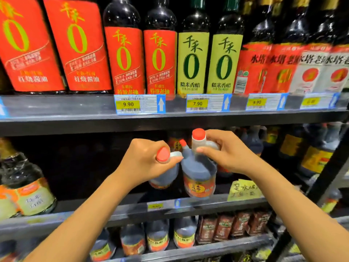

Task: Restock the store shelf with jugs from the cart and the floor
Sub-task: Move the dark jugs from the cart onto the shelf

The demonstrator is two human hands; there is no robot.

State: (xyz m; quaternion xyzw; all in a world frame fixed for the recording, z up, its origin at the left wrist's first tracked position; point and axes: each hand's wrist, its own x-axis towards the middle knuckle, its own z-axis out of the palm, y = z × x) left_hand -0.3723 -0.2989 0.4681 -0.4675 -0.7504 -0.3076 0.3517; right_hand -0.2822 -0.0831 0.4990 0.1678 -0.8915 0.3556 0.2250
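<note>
The left hand (143, 157) clasps the left jug (164, 179) and the right hand (230, 154) clasps the right jug (198, 178) at three o'clock of it. Both hang above the middle shelf (132, 207). The person should lower them upright, labels forward.

A grocery shop: tiered shelves (170, 120) of sauce bottles (122, 59) above price tags (128, 104).

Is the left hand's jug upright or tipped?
Tipped. The left hand grips the jug near its neck. Its red cap points towards the camera, and the body angles down behind.
</note>
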